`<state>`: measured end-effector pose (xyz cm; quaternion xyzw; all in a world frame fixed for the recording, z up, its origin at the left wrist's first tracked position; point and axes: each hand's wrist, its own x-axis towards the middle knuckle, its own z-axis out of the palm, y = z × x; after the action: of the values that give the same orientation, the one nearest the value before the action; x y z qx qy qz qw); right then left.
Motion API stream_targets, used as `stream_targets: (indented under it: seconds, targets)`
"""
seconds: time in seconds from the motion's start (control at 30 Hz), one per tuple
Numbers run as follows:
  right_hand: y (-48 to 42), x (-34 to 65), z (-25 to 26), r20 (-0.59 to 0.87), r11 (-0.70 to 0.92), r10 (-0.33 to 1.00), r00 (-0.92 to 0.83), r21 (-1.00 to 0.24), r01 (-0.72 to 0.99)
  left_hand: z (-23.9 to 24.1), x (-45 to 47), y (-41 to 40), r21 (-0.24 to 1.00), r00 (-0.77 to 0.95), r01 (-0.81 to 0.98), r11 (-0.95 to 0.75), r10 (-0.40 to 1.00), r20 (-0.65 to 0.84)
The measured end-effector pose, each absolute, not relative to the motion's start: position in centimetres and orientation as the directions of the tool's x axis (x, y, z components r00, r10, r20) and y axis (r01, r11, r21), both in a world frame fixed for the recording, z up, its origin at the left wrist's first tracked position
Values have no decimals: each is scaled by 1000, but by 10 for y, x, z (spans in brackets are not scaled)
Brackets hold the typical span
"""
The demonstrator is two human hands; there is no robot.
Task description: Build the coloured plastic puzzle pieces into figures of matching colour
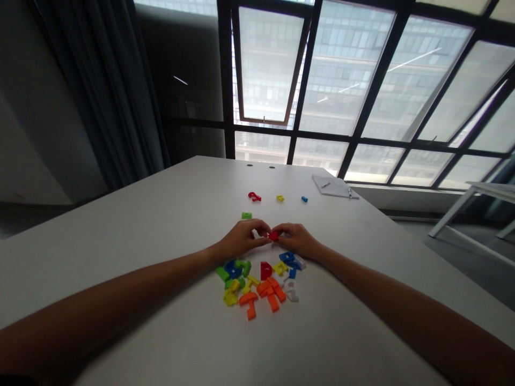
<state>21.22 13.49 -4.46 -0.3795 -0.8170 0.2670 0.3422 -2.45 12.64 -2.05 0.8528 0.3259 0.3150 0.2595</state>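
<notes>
A small red plastic piece (274,236) sits above the white counter (153,230), pinched in the fingertips of the right hand (295,238), while the left hand (245,237) curls its fingertips to the piece's 9 o'clock edge, though whether they grip it I cannot tell. From that piece, orange pieces (271,289) lie at 6 o'clock and a blue piece (287,257) at 5. Farther out are a lime-green piece (247,215) at 10 o'clock, a yellow piece (280,198) at 12 and papers (333,187) at 2.
</notes>
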Motion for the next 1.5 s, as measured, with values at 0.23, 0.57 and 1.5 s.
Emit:
stream_targets:
  seconds: [0.23, 0.57, 1.5]
  targets:
    - [132, 212, -41, 345, 552, 813, -469, -712, 434, -25, -25, 129, 646, 563, 393, -655, 726, 394]
    - [133, 212, -42, 314, 508, 845, -432, -723, 468, -27, -24, 130, 648, 534, 407, -643, 744, 402]
    - [138, 213, -47, 309, 460, 873, -378, -780, 425, -25, -23, 127, 630, 549, 414, -657, 732, 403]
